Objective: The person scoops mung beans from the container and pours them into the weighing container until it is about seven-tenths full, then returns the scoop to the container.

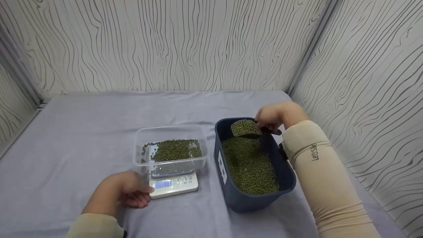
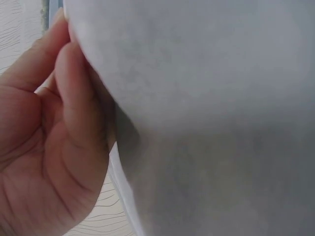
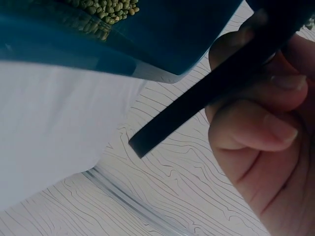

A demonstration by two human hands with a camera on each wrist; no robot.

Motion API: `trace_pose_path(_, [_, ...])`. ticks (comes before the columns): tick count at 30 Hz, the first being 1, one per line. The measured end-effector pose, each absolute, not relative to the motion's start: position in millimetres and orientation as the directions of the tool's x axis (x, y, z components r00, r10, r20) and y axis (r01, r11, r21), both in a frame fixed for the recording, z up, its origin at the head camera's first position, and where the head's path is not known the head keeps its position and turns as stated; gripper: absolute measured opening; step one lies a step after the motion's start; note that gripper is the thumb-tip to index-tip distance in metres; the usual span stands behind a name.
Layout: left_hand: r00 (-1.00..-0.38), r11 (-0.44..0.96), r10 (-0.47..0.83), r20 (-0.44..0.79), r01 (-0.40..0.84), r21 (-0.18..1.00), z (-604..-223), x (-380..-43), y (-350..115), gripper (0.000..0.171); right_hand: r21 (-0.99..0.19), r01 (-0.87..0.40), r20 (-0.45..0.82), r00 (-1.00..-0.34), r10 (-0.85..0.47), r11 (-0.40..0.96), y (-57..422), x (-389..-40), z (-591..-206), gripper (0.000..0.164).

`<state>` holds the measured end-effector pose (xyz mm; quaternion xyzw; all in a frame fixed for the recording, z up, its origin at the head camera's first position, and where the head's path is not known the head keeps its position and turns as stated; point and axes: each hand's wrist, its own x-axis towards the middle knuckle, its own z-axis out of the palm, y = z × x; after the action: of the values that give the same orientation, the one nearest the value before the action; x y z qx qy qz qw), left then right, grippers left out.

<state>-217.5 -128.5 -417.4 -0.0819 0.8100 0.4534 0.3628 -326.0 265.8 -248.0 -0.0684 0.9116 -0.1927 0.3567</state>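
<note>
A black-handled scoop (image 3: 197,101) of green beans (image 1: 246,127) is held at the blue bin's (image 1: 246,203) far end.
Its handle is gripped by the right hand's (image 1: 274,114) fingers; leftward, a clear container (image 1: 168,133) is carried on a white scale (image 1: 178,190), its edge touched by the left hand (image 1: 130,187), fingers loosely extended, on the cloth-covered bench (image 1: 82,132).
</note>
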Motion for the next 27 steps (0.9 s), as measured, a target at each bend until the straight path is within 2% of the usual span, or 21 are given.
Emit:
trace_pose_path(19, [-0.716, 0.572, 0.193, -0.67, -0.473, 0.67, -416, -217, -129, 0.026, -0.397, -0.009, -0.609, -0.745, -0.271, 0.918, 259, -325, -243, 0.022])
trace_pose_path(27, [-0.715, 0.575, 0.198, -0.67, -0.47, 0.67, -417, -219, -129, 0.025, -0.393, -0.046, -0.611, -0.733, -0.299, 0.918, 237, -330, -241, 0.03])
